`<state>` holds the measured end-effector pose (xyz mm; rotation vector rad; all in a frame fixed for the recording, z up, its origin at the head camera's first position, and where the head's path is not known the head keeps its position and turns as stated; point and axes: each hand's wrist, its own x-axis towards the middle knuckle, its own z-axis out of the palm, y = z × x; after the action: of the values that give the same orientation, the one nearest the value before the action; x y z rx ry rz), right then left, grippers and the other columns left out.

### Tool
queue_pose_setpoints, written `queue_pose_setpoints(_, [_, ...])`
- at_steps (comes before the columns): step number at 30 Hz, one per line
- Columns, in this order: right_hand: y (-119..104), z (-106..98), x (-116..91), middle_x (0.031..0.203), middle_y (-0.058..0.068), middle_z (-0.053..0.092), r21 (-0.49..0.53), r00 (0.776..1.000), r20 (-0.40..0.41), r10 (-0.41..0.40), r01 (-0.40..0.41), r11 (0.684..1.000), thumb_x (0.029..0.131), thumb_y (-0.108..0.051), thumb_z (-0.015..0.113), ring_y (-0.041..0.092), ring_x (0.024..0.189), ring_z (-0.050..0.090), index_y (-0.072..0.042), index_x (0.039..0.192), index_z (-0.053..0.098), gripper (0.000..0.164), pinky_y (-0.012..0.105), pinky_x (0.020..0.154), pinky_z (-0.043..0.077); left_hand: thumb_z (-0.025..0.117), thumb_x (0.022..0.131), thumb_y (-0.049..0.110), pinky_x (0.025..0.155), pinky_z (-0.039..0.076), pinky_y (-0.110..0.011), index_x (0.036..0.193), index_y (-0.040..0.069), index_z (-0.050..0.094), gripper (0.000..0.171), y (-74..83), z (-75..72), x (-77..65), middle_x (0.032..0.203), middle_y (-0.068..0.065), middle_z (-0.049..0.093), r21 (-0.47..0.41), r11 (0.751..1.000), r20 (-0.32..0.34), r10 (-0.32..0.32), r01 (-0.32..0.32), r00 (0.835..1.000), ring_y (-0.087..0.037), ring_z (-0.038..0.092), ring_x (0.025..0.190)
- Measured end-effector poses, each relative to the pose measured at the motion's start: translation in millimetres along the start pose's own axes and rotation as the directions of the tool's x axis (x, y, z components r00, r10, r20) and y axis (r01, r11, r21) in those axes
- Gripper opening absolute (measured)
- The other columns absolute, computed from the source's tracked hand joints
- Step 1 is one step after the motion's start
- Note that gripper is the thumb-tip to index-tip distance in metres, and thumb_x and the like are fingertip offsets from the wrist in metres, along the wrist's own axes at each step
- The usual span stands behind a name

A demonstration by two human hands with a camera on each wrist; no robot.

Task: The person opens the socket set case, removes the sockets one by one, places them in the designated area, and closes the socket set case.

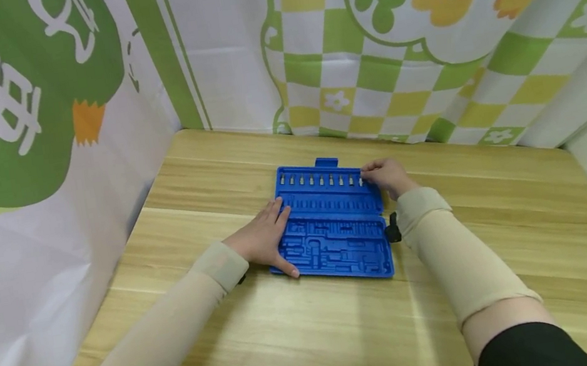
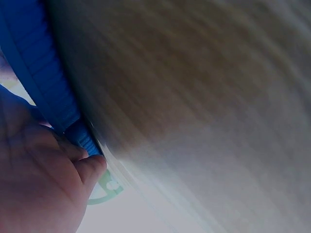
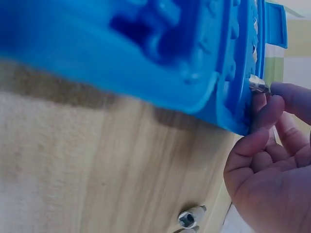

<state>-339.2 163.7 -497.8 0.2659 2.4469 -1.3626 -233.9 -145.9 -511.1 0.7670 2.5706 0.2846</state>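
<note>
A blue plastic tool case (image 1: 336,275) lies unfolded on the wooden table. Along its far half runs a row of several small silver bit sockets (image 1: 321,181). My left hand (image 1: 262,238), fingers spread, rests on the case's left edge, the thumb at the near corner. At the right end of the row, my right hand (image 1: 390,176) pinches a silver bit socket (image 3: 257,83) between thumb and index finger, with its tip pointing out from the case. The moulded slots in the near half hold nothing.
Two silver sockets (image 3: 192,217) lie on the table beyond the case's right side, hidden from the head view. A latch tab (image 1: 327,162) sticks out from the case's far edge. A patterned curtain (image 1: 344,68) hangs behind the table (image 1: 251,354).
</note>
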Motion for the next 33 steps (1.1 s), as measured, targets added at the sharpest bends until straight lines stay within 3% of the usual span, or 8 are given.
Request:
queue_pose_setpoints(5, [4.3, -0.3, 0.2, 0.118, 0.016, 0.06, 0.011, 1.0, -0.005, -0.017, 0.017, 1.0, 0.106, -0.012, 0.057, 0.026, 0.107, 0.057, 0.006, 0.123, 0.061, 0.025, 0.038, 0.095, 0.047, 0.079, 0.066, 0.082, 0.126, 0.005, -0.045, 0.164, 0.0, 0.002, 0.15, 0.1, 0.5, 0.8, 0.168, -0.025, -0.012, 0.008, 1.0, 0.006, 0.001, -0.001, 1.0, -0.038, -0.01, 0.156])
queue_pose_setpoints(10, [6.6, 0.7, -2.1, 0.124, 0.016, 0.061, 0.112, 0.999, -0.038, 0.002, 0.002, 0.994, 0.106, -0.014, 0.057, 0.025, 0.112, 0.057, 0.006, 0.129, 0.06, 0.03, 0.039, 0.101, 0.047, 0.08, 0.067, 0.079, 0.126, 0.005, -0.046, 0.164, -0.002, 0.003, 0.148, 1.1, 0.8, -0.7, 0.168, -0.026, -0.01, -0.004, 1.0, -0.001, 0.003, -0.003, 1.0, -0.039, -0.008, 0.156])
queue_pose_setpoints(15, [6.8, -3.2, -6.0, 0.102, 0.002, 0.059, 0.269, 0.999, -0.047, 0.027, -0.013, 0.963, 0.107, -0.015, 0.056, 0.011, 0.094, 0.058, 0.001, 0.127, 0.058, 0.026, 0.025, 0.081, 0.047, 0.081, 0.067, 0.078, 0.126, 0.005, -0.046, 0.164, -0.002, 0.003, 0.147, 1.8, 0.4, -2.0, 0.168, -0.026, -0.01, -0.009, 1.0, -0.006, 0.002, -0.002, 1.0, -0.039, -0.008, 0.156])
queue_pose_setpoints(18, [8.3, -7.3, -7.5, 0.094, -0.003, 0.058, 0.312, 0.999, -0.033, 0.016, -0.005, 0.95, 0.107, -0.015, 0.057, 0.007, 0.088, 0.058, -0.001, 0.124, 0.058, 0.022, 0.021, 0.075, 0.047, 0.081, 0.067, 0.078, 0.126, 0.005, -0.046, 0.164, -0.002, 0.003, 0.148, 2.0, -0.2, -1.8, 0.169, -0.025, -0.01, -0.009, 1.0, -0.008, 0.002, -0.002, 1.0, -0.038, -0.008, 0.156])
queue_pose_setpoints(24, [11.6, -23.4, -11.7, 0.099, -0.004, 0.059, 0.419, 0.999, 0.032, -0.036, 0.019, 0.908, 0.107, -0.011, 0.055, 0.003, 0.086, 0.062, -0.004, 0.116, 0.056, 0.011, 0.02, 0.082, 0.052, 0.081, 0.067, 0.078, 0.126, 0.004, -0.046, 0.164, -0.001, 0.003, 0.148, 3.2, -1.7, -2.0, 0.169, -0.025, -0.011, -0.007, 1.0, -0.001, -0.003, 0.003, 1.0, -0.038, -0.009, 0.156])
queue_pose_setpoints(27, [15.7, -38.4, -14.7, 0.097, -0.005, 0.06, 0.455, 0.997, 0.044, -0.067, 0.04, 0.89, 0.108, -0.01, 0.053, 0.001, 0.085, 0.065, -0.001, 0.12, 0.055, 0.015, 0.02, 0.086, 0.054, 0.079, 0.067, 0.08, 0.126, 0.003, -0.045, 0.164, 0.0, 0.001, 0.148, 2.8, -1.5, -1.5, 0.168, -0.024, -0.013, -0.003, 1.0, 0.007, -0.009, 0.009, 1.0, -0.037, -0.01, 0.156])
queue_pose_setpoints(33, [37.2, -66.9, -19.5, 0.098, -0.006, 0.061, 0.327, 0.996, 0.033, -0.078, 0.063, 0.943, 0.109, -0.014, 0.05, -0.002, 0.084, 0.063, 0.013, 0.143, 0.043, 0.044, 0.017, 0.084, 0.054, 0.079, 0.066, 0.081, 0.126, 0.003, -0.045, 0.164, 0.0, 0.001, 0.149, 1.7, 0.0, -0.7, 0.168, -0.024, -0.013, -0.002, 1.0, 0.011, -0.012, 0.012, 1.0, -0.037, -0.01, 0.156])
